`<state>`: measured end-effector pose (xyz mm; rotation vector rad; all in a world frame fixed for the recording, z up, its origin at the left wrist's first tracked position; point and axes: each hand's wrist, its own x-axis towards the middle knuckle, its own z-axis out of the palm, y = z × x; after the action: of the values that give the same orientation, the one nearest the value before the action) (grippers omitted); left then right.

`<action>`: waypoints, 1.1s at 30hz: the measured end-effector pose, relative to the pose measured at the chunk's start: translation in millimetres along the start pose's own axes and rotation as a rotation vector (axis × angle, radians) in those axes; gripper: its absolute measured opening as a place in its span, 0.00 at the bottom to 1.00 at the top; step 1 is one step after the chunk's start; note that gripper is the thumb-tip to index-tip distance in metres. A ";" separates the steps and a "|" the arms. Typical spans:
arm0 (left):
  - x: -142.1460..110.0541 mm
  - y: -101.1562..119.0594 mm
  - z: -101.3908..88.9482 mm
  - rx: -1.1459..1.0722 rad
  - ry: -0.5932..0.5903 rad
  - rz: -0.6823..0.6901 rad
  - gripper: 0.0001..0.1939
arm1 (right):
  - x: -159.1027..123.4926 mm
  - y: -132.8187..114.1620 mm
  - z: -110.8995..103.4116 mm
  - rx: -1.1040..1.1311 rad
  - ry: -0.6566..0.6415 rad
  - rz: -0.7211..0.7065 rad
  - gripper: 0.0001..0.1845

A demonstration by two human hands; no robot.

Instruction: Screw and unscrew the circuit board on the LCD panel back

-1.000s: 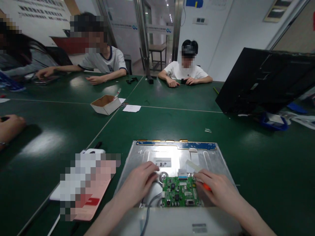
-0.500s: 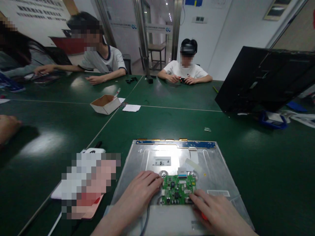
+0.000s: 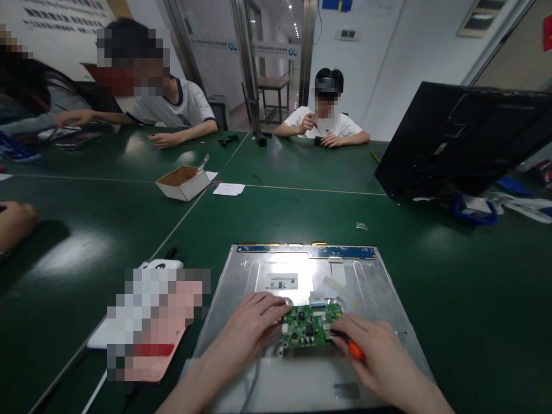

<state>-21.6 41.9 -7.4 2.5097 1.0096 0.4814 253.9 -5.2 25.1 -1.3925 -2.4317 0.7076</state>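
A green circuit board (image 3: 308,329) is over the middle of a silver metal display panel (image 3: 371,287), its near edge raised a little above the metal. My left hand (image 3: 254,319) grips the board's left edge with fingers curled; the thumb is mostly hidden. At the right edge, the fingertips of my right hand (image 3: 373,345) pinch the board. That same hand also has a screwdriver with an orange-and-black handle (image 3: 356,349) tucked in it, a thin shaft poking out past the knuckles. A flat ribbon cable (image 3: 318,300) meets the board's far edge.
Left of the panel lie a white device (image 3: 168,264) and a pink phone-like item (image 3: 190,305), partly pixelated. An open box (image 3: 183,187) and a paper slip (image 3: 229,189) are farther off. A large black screen (image 3: 466,138) stands right. Other people sit around the green table (image 3: 293,215).
The board's near edge has risen off the panel, with both hands moving up slightly. My right fingers have closed in on its edge, and the orange handle shows more. A co-worker opposite has raised one hand.
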 end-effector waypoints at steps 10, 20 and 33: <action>13.6 6.7 4.5 -0.390 0.124 -0.290 0.10 | 33.3 -5.8 -11.2 0.311 0.286 0.273 0.13; 7.5 6.5 -7.0 -0.482 0.025 -0.292 0.10 | 13.8 -2.7 -1.6 0.290 0.162 0.129 0.11; -28.8 20.8 5.6 -0.205 0.064 -0.290 0.26 | -18.4 1.5 52.7 -0.172 0.140 0.025 0.14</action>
<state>-26.7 6.3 -7.2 2.1368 1.2560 0.5482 241.1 -35.4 -20.1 -1.4841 -2.4153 0.3991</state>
